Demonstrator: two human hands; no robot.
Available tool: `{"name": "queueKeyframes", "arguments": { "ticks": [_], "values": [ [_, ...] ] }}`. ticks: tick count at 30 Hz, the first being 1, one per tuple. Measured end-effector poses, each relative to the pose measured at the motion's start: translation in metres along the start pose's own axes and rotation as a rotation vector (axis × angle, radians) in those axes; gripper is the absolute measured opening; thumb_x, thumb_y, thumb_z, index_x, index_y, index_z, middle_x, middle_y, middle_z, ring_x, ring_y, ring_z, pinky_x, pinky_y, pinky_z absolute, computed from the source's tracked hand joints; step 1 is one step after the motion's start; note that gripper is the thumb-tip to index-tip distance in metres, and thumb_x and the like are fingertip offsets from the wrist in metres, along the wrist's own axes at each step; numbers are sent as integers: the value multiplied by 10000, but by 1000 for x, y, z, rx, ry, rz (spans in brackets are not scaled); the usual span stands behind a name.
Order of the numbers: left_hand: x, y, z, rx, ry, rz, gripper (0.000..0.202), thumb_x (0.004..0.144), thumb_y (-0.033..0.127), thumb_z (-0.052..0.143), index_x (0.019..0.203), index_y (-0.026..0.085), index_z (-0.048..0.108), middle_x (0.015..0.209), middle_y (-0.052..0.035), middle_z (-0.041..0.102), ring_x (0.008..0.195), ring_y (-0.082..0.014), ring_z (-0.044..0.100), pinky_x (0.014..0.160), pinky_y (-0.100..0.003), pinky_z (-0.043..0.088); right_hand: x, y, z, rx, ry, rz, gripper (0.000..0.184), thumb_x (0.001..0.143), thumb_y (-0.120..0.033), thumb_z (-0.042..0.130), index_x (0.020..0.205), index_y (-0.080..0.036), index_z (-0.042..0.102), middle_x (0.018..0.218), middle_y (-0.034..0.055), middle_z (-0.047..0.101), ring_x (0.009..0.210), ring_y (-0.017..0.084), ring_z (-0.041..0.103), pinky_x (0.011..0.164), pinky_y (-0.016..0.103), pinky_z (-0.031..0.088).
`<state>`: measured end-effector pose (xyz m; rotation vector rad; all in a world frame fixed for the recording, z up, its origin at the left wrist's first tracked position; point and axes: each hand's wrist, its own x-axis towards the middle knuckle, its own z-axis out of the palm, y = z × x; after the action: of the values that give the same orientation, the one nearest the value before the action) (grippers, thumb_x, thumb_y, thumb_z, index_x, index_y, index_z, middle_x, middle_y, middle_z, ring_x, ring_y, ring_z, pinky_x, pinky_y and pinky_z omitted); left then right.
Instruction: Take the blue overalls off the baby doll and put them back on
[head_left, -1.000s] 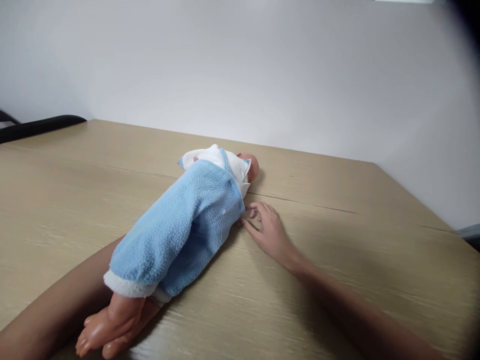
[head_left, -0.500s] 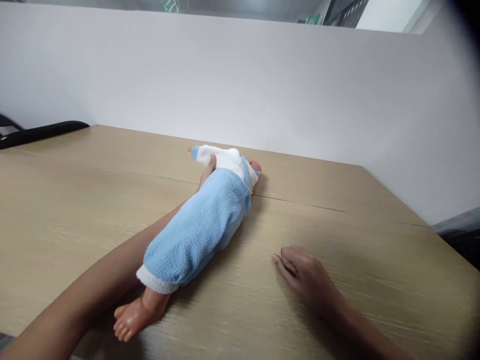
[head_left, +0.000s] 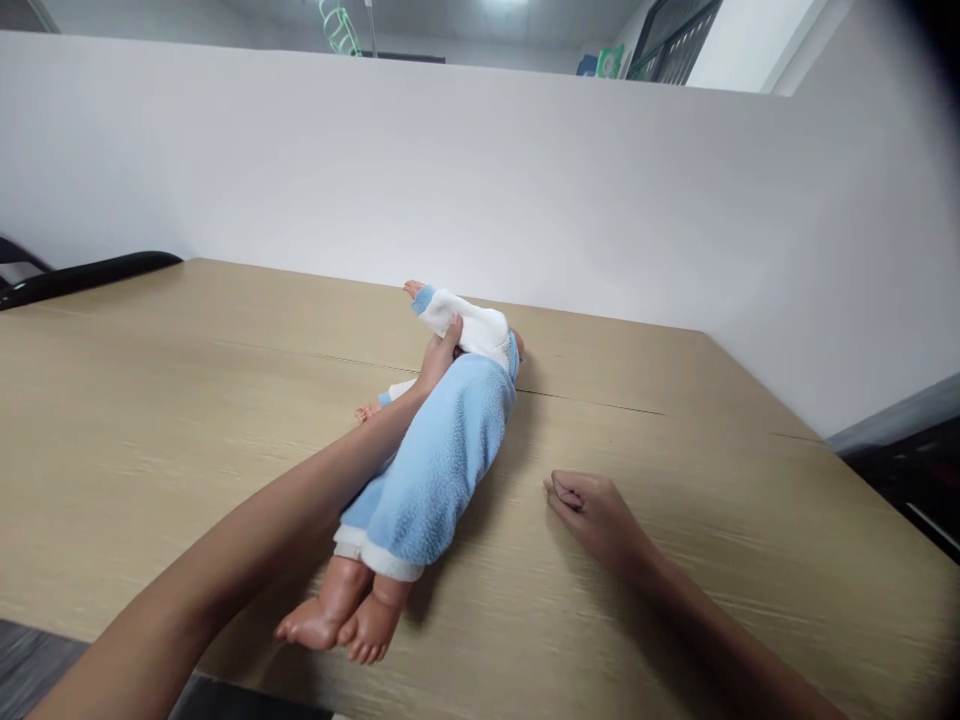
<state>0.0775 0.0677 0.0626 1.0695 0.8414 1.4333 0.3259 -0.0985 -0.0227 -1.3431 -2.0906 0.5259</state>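
A baby doll (head_left: 450, 450) in light blue fleece with white sleeves and cuffs lies on its side on the wooden table (head_left: 225, 440). Its bare feet point toward me and its head, mostly hidden, is at the far end. My left hand (head_left: 440, 355) grips the doll at its upper body, the thumb resting on the white sleeve; the other fingers are hidden behind the doll. To the right of the doll, my right hand (head_left: 592, 510) rests on the tabletop with its fingers curled in, apart from the doll. Nothing shows inside it.
A pale partition wall (head_left: 450, 180) rises behind the table. At the left edge is a black curved chair part (head_left: 97, 278), and another dark object (head_left: 915, 460) stands beyond the right edge. Green items (head_left: 609, 62) show above the wall.
The doll has rolled under my left hand, so both feet and a second arm now show. Its raised arm points more upward. My right hand stays about where it was, fingers still curled.
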Motion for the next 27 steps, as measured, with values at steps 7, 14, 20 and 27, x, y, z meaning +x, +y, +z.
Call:
{"name": "queueKeyframes", "arguments": {
  "ticks": [7, 14, 20, 27],
  "values": [
    [-15, -13, 18, 108, -121, 144, 609, 978, 608, 630, 1349, 129, 571, 1412, -162, 688, 1377, -333, 600, 1156, -425, 471, 5, 1, -5, 25, 59, 62, 465, 990, -356, 561, 672, -259, 234, 605, -73, 267, 570, 135, 277, 575, 308, 254],
    [-28, -24, 51, 577, -264, 441, 402, 1034, 433, 539, 1313, 147, 577, 1357, -164, 693, 1259, -297, 636, 1121, -443, 471, 20, 9, -24, 768, 240, 379, 479, 947, -695, 585, 1130, -257, 649, 1169, 115, 723, 971, 271, 706, 759, 382, 592],
    [-53, -22, 69, 1128, -563, 688, 439, 988, 379, 612, 1345, 128, 571, 1387, -198, 650, 1336, -363, 536, 1179, -521, 407, 24, 22, -51, 1090, 150, 517, 688, 965, -796, 295, 1242, -340, 730, 1437, 111, 711, 1352, 319, 660, 1047, 539, 567],
    [-39, 3, -5, 1336, -183, 449, 377, 1030, 401, 487, 1263, 143, 635, 1339, -169, 679, 1306, -344, 542, 1183, -502, 367, 15, 31, -65, 931, 217, 559, 517, 912, -722, 522, 1060, -308, 795, 1155, 133, 814, 1126, 366, 752, 854, 557, 627]
  ]
}}
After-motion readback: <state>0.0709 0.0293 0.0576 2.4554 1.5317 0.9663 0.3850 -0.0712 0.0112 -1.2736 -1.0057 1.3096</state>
